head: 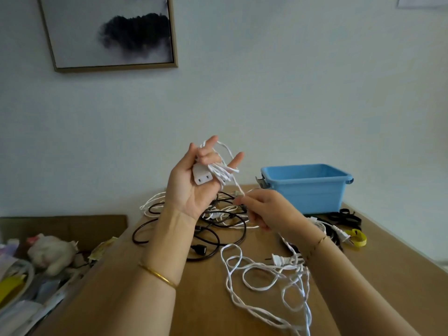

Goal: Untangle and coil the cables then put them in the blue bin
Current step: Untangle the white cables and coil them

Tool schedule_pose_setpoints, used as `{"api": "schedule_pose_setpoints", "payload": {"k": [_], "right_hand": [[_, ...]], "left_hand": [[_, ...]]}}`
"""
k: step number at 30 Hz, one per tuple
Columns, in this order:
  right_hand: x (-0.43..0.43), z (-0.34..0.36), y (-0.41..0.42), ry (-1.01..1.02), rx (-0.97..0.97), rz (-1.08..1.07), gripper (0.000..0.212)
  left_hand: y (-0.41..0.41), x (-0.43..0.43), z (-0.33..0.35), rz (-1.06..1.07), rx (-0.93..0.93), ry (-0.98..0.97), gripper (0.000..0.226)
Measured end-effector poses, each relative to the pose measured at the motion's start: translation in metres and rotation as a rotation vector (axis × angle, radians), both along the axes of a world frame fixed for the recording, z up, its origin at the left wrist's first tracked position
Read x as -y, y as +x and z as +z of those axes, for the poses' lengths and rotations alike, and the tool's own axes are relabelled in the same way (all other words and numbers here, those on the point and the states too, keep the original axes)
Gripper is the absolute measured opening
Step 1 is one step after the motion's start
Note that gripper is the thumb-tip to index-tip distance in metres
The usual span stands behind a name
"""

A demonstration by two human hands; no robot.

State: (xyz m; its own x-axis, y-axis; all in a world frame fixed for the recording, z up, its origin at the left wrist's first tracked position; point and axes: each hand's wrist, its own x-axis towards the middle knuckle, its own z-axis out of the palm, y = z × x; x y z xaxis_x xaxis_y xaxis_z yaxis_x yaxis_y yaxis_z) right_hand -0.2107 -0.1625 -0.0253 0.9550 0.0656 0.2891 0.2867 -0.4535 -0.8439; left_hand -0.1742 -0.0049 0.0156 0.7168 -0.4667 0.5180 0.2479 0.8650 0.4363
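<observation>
- Several turns of the white cable (224, 172) are already wound round the fingers of the left hand (189, 187), which is raised with its palm towards the camera. The cable's flat socket end (202, 177) is pinned against the palm by two curled fingers, and the other fingers are spread.
- The strand running down from that grip is pinched between the thumb and fingertips of the right hand (266, 209), just below and to the right of the coil.
- Most of this cable is judged still to be wound. Its slack lies looped on the tabletop (189, 306) beneath the right grip, near a white plug (278, 259).
- Nothing can be seen inside the blue bin (308, 190), set beyond the right grip; its floor is hidden.
- Black cables (206, 235) are left tangled under the left grip, with white strands crossing them, so snagging is likely as slack is drawn up.
- A yellow strap (360, 238) is left to the right of the right grip, near the bin.
</observation>
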Motion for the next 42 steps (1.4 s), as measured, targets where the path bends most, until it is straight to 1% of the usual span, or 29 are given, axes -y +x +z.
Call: {"api": "schedule_pose_setpoints", "payload": {"k": [2, 5, 8, 11, 13, 14, 15, 17, 18, 20, 21, 23, 24, 27, 28, 29, 30, 32, 34, 36, 37, 38, 40, 42], "right_hand": [[-0.002, -0.006, -0.004, -0.054, -0.077, 0.048, 0.023], [-0.005, -0.009, -0.013, -0.191, -0.169, 0.131, 0.022], [-0.008, -0.003, -0.022, -0.339, -0.205, 0.200, 0.021], [-0.009, 0.012, -0.032, -0.483, -0.145, 0.226, 0.018], [-0.008, 0.020, -0.037, -0.591, -0.076, 0.213, 0.015], [-0.008, 0.023, -0.039, -0.622, -0.051, 0.203, 0.014], [-0.007, 0.024, -0.040, -0.610, -0.045, 0.201, 0.013], [-0.006, 0.024, -0.041, -0.473, -0.070, 0.215, 0.012], [-0.004, 0.024, -0.040, -0.383, -0.080, 0.211, 0.015], [0.004, 0.025, -0.037, -0.220, -0.090, 0.174, 0.022], [0.008, 0.026, -0.035, -0.171, -0.076, 0.139, 0.024], [0.015, 0.025, -0.030, -0.096, -0.014, 0.055, 0.025], [0.017, 0.025, -0.029, -0.035, 0.027, 0.027, 0.025], [0.024, 0.022, -0.021, 0.149, 0.093, -0.006, 0.019], [0.025, 0.020, -0.019, 0.180, 0.093, -0.014, 0.017], [0.026, 0.018, -0.017, 0.198, 0.093, -0.024, 0.015], [0.027, 0.017, -0.017, 0.204, 0.094, -0.035, 0.014], [0.030, 0.018, -0.017, 0.140, 0.130, -0.098, 0.010], [0.037, 0.022, -0.018, -0.001, 0.178, -0.190, 0.006], [0.041, 0.027, -0.017, -0.094, 0.229, -0.224, 0.008], [0.042, 0.029, -0.016, -0.102, 0.263, -0.228, 0.008], [0.041, 0.032, -0.014, -0.089, 0.296, -0.233, 0.006], [0.040, 0.034, -0.010, -0.016, 0.321, -0.233, 0.004], [0.038, 0.032, -0.006, 0.115, 0.256, -0.173, 0.002]], "left_hand": [[0.003, 0.001, 0.003, 0.110, -0.022, -0.010, 0.036], [0.013, -0.001, 0.005, 0.285, -0.062, 0.070, 0.025], [0.027, -0.001, -0.003, 0.486, -0.100, 0.228, 0.014], [0.030, 0.003, -0.011, 0.656, -0.056, 0.421, 0.013], [0.031, 0.005, -0.018, 0.771, 0.053, 0.553, 0.020], [0.033, 0.005, -0.022, 0.839, 0.134, 0.626, 0.024], [0.034, 0.005, -0.025, 0.909, 0.227, 0.710, 0.024], [0.034, 0.005, -0.029, 1.066, 0.442, 0.913, 0.018], [0.033, 0.005, -0.029, 1.140, 0.556, 1.021, 0.016], [0.029, 0.006, -0.029, 1.209, 0.747, 1.225, 0.019], [0.027, 0.007, -0.029, 1.194, 0.818, 1.314, 0.023], [0.022, 0.005, -0.030, 1.094, 0.905, 1.448, 0.024], [0.017, 0.004, -0.030, 1.034, 0.922, 1.475, 0.026], [0.005, 0.005, -0.028, 0.858, 0.915, 1.488, 0.047], [0.002, 0.006, -0.027, 0.867, 0.969, 1.543, 0.054], [0.002, 0.007, -0.026, 0.922, 1.061, 1.628, 0.059], [0.002, 0.008, -0.026, 0.998, 1.136, 1.686, 0.054], [0.002, 0.006, -0.022, 1.124, 1.175, 1.687, 0.026], [0.007, 0.001, -0.019, 1.123, 1.145, 1.709, 0.021], [0.007, -0.005, -0.016, 0.939, 1.090, 1.750, 0.008], [0.004, -0.006, -0.014, 0.783, 1.026, 1.750, 0.003], [0.001, -0.007, -0.012, 0.610, 0.923, 1.721, 0.010], [-0.003, -0.009, -0.005, 0.224, 0.695, 1.542, 0.025], [-0.003, -0.014, -0.001, -0.135, 0.571, 1.276, 0.034]]}}
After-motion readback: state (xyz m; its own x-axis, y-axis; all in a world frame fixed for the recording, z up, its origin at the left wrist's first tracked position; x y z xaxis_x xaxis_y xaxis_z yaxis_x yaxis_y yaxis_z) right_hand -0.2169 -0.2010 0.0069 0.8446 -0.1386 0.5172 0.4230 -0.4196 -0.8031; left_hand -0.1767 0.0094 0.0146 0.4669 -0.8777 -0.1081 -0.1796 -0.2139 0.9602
